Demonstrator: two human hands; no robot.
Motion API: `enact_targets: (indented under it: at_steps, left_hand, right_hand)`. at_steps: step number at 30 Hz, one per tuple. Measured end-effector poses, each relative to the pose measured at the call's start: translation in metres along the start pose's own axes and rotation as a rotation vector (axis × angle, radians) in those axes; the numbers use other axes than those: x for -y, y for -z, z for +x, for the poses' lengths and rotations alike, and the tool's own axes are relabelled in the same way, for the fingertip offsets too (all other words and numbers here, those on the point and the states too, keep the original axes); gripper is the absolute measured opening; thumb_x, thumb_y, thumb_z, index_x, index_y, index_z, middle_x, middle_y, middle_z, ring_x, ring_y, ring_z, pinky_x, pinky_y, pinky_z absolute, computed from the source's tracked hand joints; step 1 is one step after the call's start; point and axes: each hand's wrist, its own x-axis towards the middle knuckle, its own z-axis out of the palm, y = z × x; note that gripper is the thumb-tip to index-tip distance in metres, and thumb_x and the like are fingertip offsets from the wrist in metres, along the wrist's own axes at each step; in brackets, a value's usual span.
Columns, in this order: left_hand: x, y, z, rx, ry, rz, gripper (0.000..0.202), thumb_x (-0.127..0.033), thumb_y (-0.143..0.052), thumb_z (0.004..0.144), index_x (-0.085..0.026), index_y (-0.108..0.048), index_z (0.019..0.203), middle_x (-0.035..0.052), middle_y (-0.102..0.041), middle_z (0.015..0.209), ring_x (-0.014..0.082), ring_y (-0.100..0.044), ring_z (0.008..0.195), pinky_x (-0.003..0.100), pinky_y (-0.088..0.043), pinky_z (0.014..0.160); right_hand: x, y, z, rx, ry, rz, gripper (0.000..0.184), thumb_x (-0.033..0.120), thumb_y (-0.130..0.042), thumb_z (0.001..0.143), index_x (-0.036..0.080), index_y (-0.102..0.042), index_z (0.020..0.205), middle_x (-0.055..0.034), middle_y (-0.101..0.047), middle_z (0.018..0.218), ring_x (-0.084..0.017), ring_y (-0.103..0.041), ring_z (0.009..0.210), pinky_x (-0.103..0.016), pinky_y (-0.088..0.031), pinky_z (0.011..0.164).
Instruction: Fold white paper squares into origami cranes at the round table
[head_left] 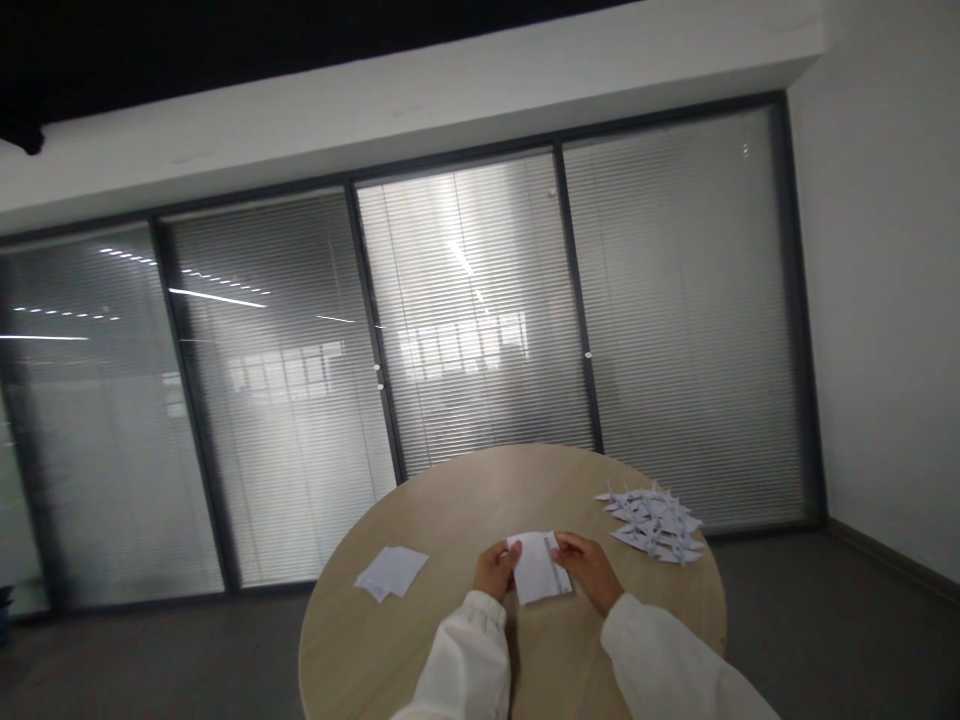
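A white, nearly square sheet of paper (536, 572) is held between my two hands above the round table. My left hand (495, 570) grips its left edge, thumb on top. My right hand (589, 566) pinches the upper right part, with thumb and fingertips on the paper. Small dark print runs down the sheet's right side. Left of my hands, a few loose white paper sheets (391, 572) lie overlapping on the table. To the right sits a pile of folded white paper cranes (654, 522) with pointed tips.
The round wooden table (525, 480) has a curved rim close to the glass partition with blinds (480, 400). A white wall (885, 300) stands on the right. Dark floor (780, 600) surrounds the table.
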Motion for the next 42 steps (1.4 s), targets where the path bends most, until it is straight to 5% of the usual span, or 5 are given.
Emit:
enact_targets:
  at_steps: [8,18,35,42]
  left_hand:
    - [0.009,0.006,0.01,-0.034,-0.063,-0.064,0.048,-0.055,-0.068,0.046,-0.01,-0.061,0.06,-0.0014,-0.053,0.045,0.0083,-0.045,0.042,0.021,-0.036,0.044]
    - [0.011,0.012,0.015,-0.113,-0.02,0.015,0.05,-0.061,-0.064,0.043,-0.013,-0.05,0.046,-0.0032,-0.048,0.039,0.0075,-0.042,0.038,0.021,-0.031,0.04]
    - [0.019,0.014,0.021,-0.079,-0.012,-0.079,0.049,-0.054,-0.069,0.043,-0.009,-0.064,0.063,0.003,-0.061,0.05,0.0123,-0.054,0.045,0.023,-0.041,0.046]
    - [0.006,0.009,0.012,-0.046,-0.004,-0.091,0.049,-0.054,-0.067,0.047,-0.009,-0.065,0.068,0.0046,-0.062,0.053,0.0148,-0.056,0.049,0.025,-0.043,0.05]
  right_hand:
    - [0.007,-0.001,-0.005,0.13,0.137,-0.041,0.036,0.043,-0.052,0.076,0.019,-0.063,0.1,-0.0068,-0.061,0.088,-0.02,-0.054,0.085,-0.031,-0.042,0.077]
    - [0.006,-0.006,-0.008,0.109,0.208,-0.205,0.02,0.028,-0.051,0.077,0.023,-0.068,0.088,-0.0035,-0.058,0.071,-0.015,-0.054,0.068,-0.025,-0.041,0.062]
    - [0.008,-0.008,-0.011,0.151,0.234,-0.232,0.02,0.031,-0.051,0.079,0.023,-0.068,0.086,-0.0037,-0.062,0.075,-0.015,-0.057,0.071,-0.024,-0.043,0.064]
    - [0.007,-0.007,-0.01,0.156,0.217,-0.232,0.02,0.031,-0.051,0.078,0.023,-0.068,0.084,-0.0042,-0.062,0.075,-0.016,-0.057,0.072,-0.025,-0.043,0.065]
